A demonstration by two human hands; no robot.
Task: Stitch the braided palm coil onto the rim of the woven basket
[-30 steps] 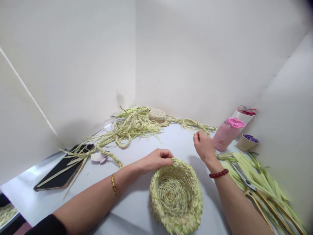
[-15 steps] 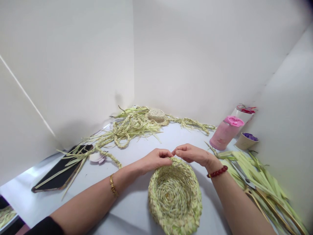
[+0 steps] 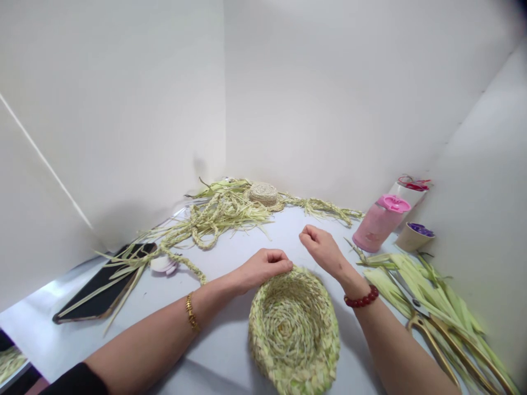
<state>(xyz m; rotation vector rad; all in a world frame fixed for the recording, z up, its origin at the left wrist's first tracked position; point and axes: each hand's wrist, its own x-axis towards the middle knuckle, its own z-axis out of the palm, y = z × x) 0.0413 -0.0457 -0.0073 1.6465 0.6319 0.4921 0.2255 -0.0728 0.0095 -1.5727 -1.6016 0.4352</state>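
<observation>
A woven straw basket (image 3: 294, 329), green-yellow and oval, stands on the table with its hollow facing up toward me. My left hand (image 3: 265, 267) pinches the far rim of it between thumb and fingers. Beyond that rim and to the right, my right hand (image 3: 323, 247) is raised with its fingers curled closed, apart from the basket. Whatever its fingers hold, if anything, is too small or hidden to make out.
Braided straw (image 3: 206, 219) and a small woven hat (image 3: 264, 195) lie at the back. At left is a dark tablet (image 3: 102, 291) under loose strands. On the right are a pink bottle (image 3: 379, 225), a paper cup (image 3: 414, 238), husks (image 3: 444, 296) and scissors (image 3: 420, 312).
My right hand has moved up and away from the basket's rim, its fingers closing tighter. My left hand stays on the rim, and the basket has barely shifted.
</observation>
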